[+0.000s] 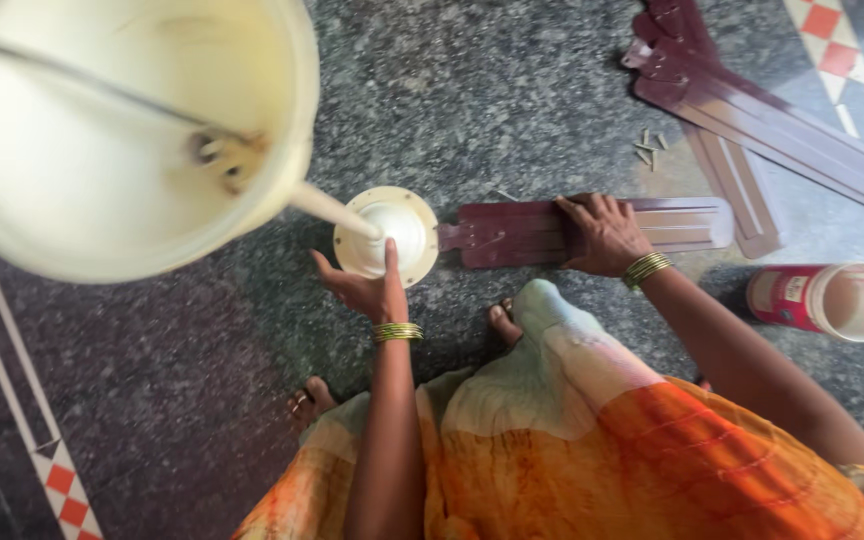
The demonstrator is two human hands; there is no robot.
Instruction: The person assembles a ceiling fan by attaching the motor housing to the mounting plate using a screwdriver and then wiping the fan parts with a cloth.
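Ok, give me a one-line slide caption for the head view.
Left hand on a cream fan motor housing, right hand pressing a maroon fan blade on the granite floor.

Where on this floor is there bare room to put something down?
Bare floor lies between the striped border tile and the left hand; more lies above the fan motor. It is crowded right: fan blades, screws, red container, right hand.

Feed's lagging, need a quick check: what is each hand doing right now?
Left hand: open, fingertips touching the cream fan motor hub.
Right hand: open, pressed flat on the maroon fan blade.
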